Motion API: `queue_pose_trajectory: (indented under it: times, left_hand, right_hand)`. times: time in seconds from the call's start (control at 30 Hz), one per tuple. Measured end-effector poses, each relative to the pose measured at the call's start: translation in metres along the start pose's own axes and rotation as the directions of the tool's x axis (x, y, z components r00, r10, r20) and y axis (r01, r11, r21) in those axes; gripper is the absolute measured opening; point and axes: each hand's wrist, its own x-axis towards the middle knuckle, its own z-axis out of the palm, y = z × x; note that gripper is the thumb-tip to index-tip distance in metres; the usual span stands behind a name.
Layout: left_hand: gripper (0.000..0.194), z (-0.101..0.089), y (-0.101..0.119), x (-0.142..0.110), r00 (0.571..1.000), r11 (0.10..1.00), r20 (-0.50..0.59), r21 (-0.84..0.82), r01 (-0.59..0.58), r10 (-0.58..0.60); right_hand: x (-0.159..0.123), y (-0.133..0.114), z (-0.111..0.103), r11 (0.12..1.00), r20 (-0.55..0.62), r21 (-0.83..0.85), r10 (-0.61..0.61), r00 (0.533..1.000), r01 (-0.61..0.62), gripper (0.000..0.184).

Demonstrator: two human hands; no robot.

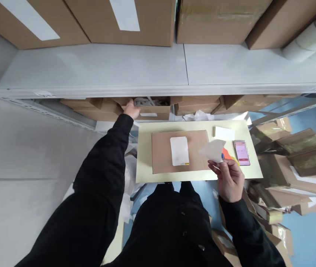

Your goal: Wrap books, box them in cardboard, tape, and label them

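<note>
My right hand [229,179] pinches a white sheet of paper [213,150] between thumb and fingers, above the right end of a flat cardboard box [160,154]. On that box lies a white paper with a small yellow mark [179,151]. My left hand [132,109] reaches forward to the lower shelf and grips the front left rim of an open cardboard box [160,112]. Greyish-white stuff inside is partly in shadow. An orange and yellow item [227,153] lies partly hidden behind my right hand, with a small blue bit beside my fingers.
The pale yellow table [146,178] also bears a small white box [223,132] and a phone [241,152] with a lit screen. A grey shelf edge [146,91] runs across above my left hand. Cardboard boxes [288,167] are heaped on the right floor.
</note>
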Motion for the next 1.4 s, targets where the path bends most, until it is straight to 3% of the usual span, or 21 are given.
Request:
queue_pose_trajectory:
  times: [0.03,0.1,0.17,0.2,0.27,0.33,0.4,0.5,0.53,0.57,0.6,0.67,0.7,0.77,0.87,1.0,1.1,1.27,1.4]
  left_hand:
    - [0.020,0.000,0.011,-0.025,0.999,1.000,0.044,0.011,0.018,-0.019]
    - [0.015,0.003,0.039,-0.089,0.986,0.994,0.151,-0.089,-0.063,0.076]
    - [0.020,0.009,0.067,-0.158,0.909,0.958,0.351,-0.253,-0.137,0.223]
    - [0.024,0.013,0.077,-0.189,0.865,0.944,0.443,-0.316,-0.094,0.235]
    - [0.035,0.021,0.088,-0.238,0.835,0.894,0.510,-0.444,0.053,0.204]
    - [0.034,0.029,0.085,-0.266,0.867,0.845,0.473,-0.519,0.128,0.159]
    - [0.029,0.035,0.074,-0.275,0.906,0.811,0.410,-0.561,0.165,0.100]
    - [0.025,0.037,0.057,-0.275,0.940,0.797,0.336,-0.581,0.166,0.050]
    - [0.024,0.036,0.052,-0.274,0.948,0.801,0.315,-0.579,0.150,0.051]
    - [0.024,0.035,0.049,-0.274,0.953,0.810,0.295,-0.573,0.127,0.060]
    - [0.023,0.032,0.045,-0.274,0.956,0.820,0.284,-0.563,0.103,0.075]
    - [0.023,0.028,0.039,-0.277,0.945,0.843,0.309,-0.532,0.075,0.111]
    - [0.023,0.027,0.036,-0.281,0.934,0.855,0.336,-0.513,0.071,0.124]
    - [0.023,0.026,0.028,-0.289,0.916,0.878,0.381,-0.473,0.072,0.130]
    - [0.024,0.032,0.010,-0.306,0.922,0.899,0.380,-0.426,0.105,0.072]
    - [0.028,0.044,-0.011,-0.321,0.948,0.913,0.313,-0.365,0.181,-0.063]
    - [0.022,0.050,-0.014,-0.321,0.968,0.957,0.247,-0.269,0.112,-0.044]
    - [0.018,0.055,0.001,-0.314,0.992,0.990,0.109,-0.137,-0.046,0.061]
    - [0.021,0.061,0.016,-0.310,0.992,0.972,0.126,-0.234,0.014,0.016]
  right_hand:
    - [0.001,0.000,0.005,1.000,0.027,-0.018,-0.023,0.999,0.023,0.012]
    - [0.002,-0.001,0.016,0.992,0.083,-0.081,-0.087,0.993,0.093,0.011]
    - [0.001,-0.004,0.027,0.953,0.159,-0.206,-0.192,0.968,0.222,0.013]
    - [0.000,-0.006,0.032,0.906,0.214,-0.286,-0.258,0.942,0.313,0.014]
    - [-0.004,-0.008,0.040,0.747,0.354,-0.425,-0.382,0.853,0.511,0.016]
    - [-0.010,-0.008,0.044,0.569,0.490,-0.493,-0.444,0.750,0.659,0.017]
    - [-0.018,-0.007,0.044,0.450,0.593,-0.498,-0.446,0.670,0.741,0.020]
    - [-0.023,-0.008,0.034,0.364,0.720,-0.448,-0.394,0.571,0.816,0.025]
    - [-0.023,-0.011,0.029,0.351,0.730,-0.441,-0.394,0.558,0.826,0.027]
    - [-0.022,-0.015,0.022,0.346,0.704,-0.461,-0.417,0.575,0.817,0.031]
    - [-0.019,-0.019,0.015,0.354,0.640,-0.508,-0.454,0.619,0.785,0.035]
    - [-0.012,-0.029,0.002,0.419,0.462,-0.619,-0.490,0.739,0.665,0.043]
    - [-0.009,-0.033,-0.004,0.468,0.406,-0.650,-0.453,0.794,0.599,0.041]
    - [-0.005,-0.034,-0.014,0.560,0.428,-0.655,-0.279,0.860,0.507,0.032]
    - [-0.007,-0.022,-0.026,0.676,0.522,-0.620,-0.022,0.852,0.398,0.030]
    - [-0.014,-0.001,-0.039,0.724,0.485,-0.635,0.103,0.868,0.269,0.033]
    - [-0.013,0.005,-0.042,0.700,0.463,-0.659,0.089,0.882,0.275,0.032]
    - [-0.002,-0.001,-0.042,0.674,0.447,-0.658,-0.008,0.895,0.335,0.031]
    - [0.005,-0.005,-0.046,0.687,0.379,-0.653,-0.069,0.923,0.320,0.029]
